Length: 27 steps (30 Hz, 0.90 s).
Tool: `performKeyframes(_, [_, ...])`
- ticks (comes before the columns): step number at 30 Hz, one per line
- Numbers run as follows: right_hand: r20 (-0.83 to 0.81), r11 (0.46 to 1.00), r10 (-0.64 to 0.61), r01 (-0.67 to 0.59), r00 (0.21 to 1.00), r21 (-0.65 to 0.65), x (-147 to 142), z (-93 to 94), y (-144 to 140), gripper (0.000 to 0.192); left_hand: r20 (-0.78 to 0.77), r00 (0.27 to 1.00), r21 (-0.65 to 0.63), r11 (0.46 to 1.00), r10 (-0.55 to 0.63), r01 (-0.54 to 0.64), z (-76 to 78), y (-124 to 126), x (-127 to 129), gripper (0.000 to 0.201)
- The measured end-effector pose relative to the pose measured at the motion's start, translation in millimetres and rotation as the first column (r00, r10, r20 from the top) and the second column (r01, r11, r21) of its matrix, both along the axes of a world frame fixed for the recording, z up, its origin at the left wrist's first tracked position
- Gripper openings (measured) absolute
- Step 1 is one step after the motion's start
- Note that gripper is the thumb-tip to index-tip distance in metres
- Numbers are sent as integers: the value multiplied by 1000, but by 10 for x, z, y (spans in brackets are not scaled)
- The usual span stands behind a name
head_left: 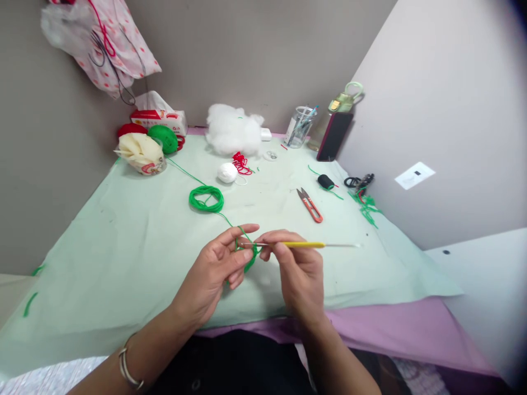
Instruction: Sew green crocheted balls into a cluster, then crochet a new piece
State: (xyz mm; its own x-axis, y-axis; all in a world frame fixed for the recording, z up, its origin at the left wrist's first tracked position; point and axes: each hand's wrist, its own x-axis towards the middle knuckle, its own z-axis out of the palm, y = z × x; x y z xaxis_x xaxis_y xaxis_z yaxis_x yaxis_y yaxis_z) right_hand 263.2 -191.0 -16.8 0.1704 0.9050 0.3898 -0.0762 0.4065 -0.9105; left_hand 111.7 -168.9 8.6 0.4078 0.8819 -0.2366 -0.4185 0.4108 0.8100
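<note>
Now both grips pinched: hook (302, 244), yarn (247, 258).

Green yarn (247, 258) looped on yellow-handled hook (302, 244)

- No words, numbers or brand names can be read anywhere in this view.
- The red and white tissue box (158, 117), at about eleven o'clock on the table beside the back wall, bears print on its front, but it is too small and blurred to make out.
- The plastic tub (142, 154) at ten o'clock, just in front of that box, shows a red mark on its label, also unreadable.
- The white plate (414, 175) on the wall at two o'clock bears no legible sign.
</note>
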Motion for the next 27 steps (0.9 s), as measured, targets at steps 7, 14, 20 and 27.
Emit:
performKeyframes(7, [70, 999, 2, -5, 998, 44, 45, -11, -60, 21, -46, 999, 30, 999, -17, 19, 5, 10, -68, 37])
performKeyframes(14, [563, 883, -354, 68, 747, 465, -38, -57, -144, 35, 14, 999, -55, 998, 30, -29, -54, -24, -12, 51])
performKeyframes(20, [75, 991, -120, 115, 990, 72, -14, -13, -74, 21, 107, 994, -130, 992, 8, 6, -50, 11, -32, 37])
performKeyframes(27, [12, 1000, 8, -9, 1000, 24, -44, -25, -46, 18, 15, 1000, -1, 1000, 1, -1, -33, -39, 22, 38])
